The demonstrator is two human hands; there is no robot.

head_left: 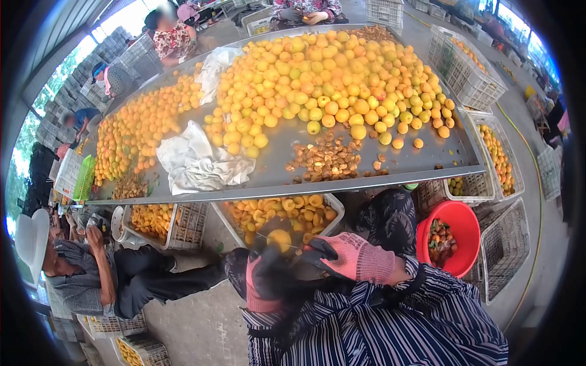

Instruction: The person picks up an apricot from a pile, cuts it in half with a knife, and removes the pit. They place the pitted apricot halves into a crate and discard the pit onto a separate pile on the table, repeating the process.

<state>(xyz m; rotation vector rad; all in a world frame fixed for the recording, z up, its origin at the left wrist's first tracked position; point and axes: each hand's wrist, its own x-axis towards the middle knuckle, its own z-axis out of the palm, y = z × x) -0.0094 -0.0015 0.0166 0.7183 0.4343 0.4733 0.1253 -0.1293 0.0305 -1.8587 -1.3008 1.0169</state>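
Note:
Both my hands wear pink gloves with dark palms and fingers, low in the view over my lap. My left hand (267, 274) is smeared by motion, just below a yellow-orange fruit (279, 240); whether its fingers grip the fruit is unclear. My right hand (342, 256) is closed, its fingertips pointing toward the fruit; what it holds is too small to name. Behind them, a white crate (332, 213) holds halved orange fruit (268, 210). Beyond it, a metal table (278, 152) bears a big heap of whole fruit (317, 73) and a small pile of brown pits (323, 160).
A red bucket (467, 229) with scraps stands at right, beside crates (503, 250). White cloths (198, 161) lie on the table. A person in a white hat (76, 268) sits at left, near another fruit crate (189, 226). Several people sit around the table's far side.

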